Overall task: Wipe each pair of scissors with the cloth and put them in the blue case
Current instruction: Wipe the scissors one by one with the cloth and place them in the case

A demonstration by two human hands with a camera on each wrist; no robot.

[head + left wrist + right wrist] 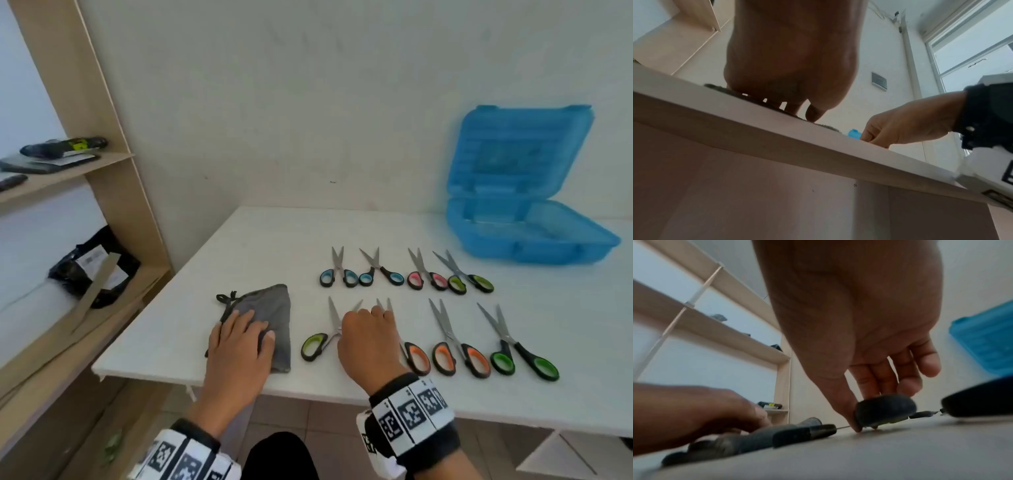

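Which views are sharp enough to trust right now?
Head view: evenly lit, scissors and blue case readable, edges bowed by the wide lens. Left wrist view: left hand backlit, dark. Right wrist view: blurred; right hand on a black handle.

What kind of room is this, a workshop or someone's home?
Probably a plain indoor workroom, though I can't be sure. A white table against a bare wall holds rows of scissors, a wooden shelving unit stands alongside, and a window shows in the left wrist view.
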